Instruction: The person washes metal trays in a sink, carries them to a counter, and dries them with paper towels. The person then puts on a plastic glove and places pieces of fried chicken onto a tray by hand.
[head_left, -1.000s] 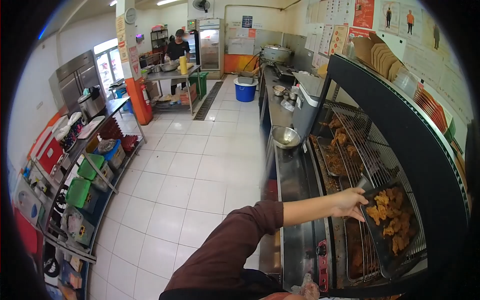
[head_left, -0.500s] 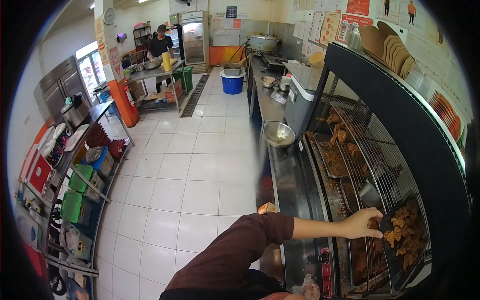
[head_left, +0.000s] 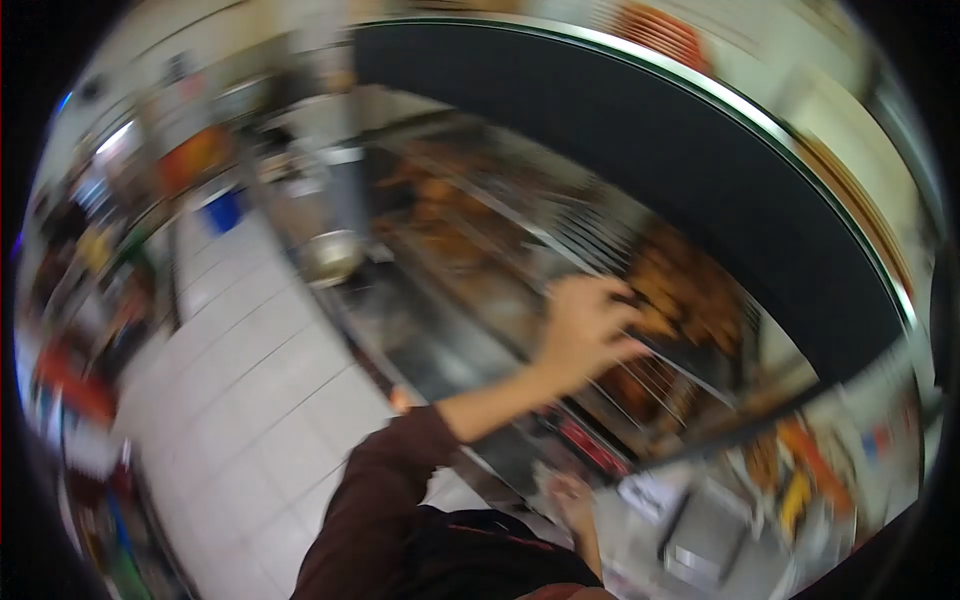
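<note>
My left hand (head_left: 585,325), bare below a dark brown sleeve, reaches into the heated display cabinet. Its thumb and fingers are closed around the near corner of a dark tray (head_left: 695,360). Pieces of fried chicken (head_left: 680,290) lie heaped on that tray, which rests on the wire rack (head_left: 560,240). Low in the view, close to my body, is my right hand (head_left: 568,497). Clear plastic seems to cover it, but blur hides its fingers and anything in them.
A metal bowl (head_left: 333,257) stands on the steel counter (head_left: 420,290) left of the cabinet. The cabinet's dark upper panel (head_left: 600,130) arches over the racks. At lower right are a metal container (head_left: 705,535) and yellow-handled tools (head_left: 795,500), blurred. A blue bucket (head_left: 222,210) stands on the tiled floor.
The view has swung to the right and blurred. My left hand stays at the tray's corner. More of my right hand and the area right of the cabinet now show.
</note>
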